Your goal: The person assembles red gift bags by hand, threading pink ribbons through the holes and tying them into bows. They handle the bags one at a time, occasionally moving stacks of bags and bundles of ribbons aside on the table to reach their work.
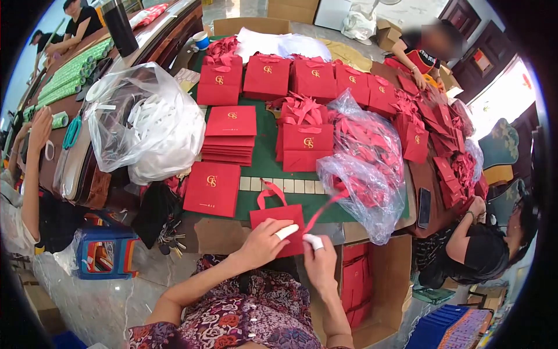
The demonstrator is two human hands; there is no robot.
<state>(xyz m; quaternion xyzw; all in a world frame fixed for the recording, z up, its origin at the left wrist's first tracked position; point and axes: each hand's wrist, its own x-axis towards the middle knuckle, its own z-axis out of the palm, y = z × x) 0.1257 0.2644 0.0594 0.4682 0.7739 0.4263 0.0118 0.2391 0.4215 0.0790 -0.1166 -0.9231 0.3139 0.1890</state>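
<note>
At the table's near edge lies a red paper gift bag (274, 214) with one ribbon handle looped up on its far side. My left hand (261, 244) grips this bag, its fingers lying across the front; one finger wears a white cover. Beside the bag's right edge, my right hand (320, 263) is closed on a red ribbon (317, 215) that stretches up and right towards a clear plastic bag of red ribbons (372, 145). White covering also wraps a digit of the right hand. The fingertips' exact hold on the ribbon is partly hidden.
Flat red bags (212, 189) are stacked to the left, and finished bags (266, 77) stand in a row behind. A plastic bag of white ribbon (165, 125) sits at left. An open carton (378, 291) is below right. Co-workers sit around the tables; a phone (424, 207) lies right.
</note>
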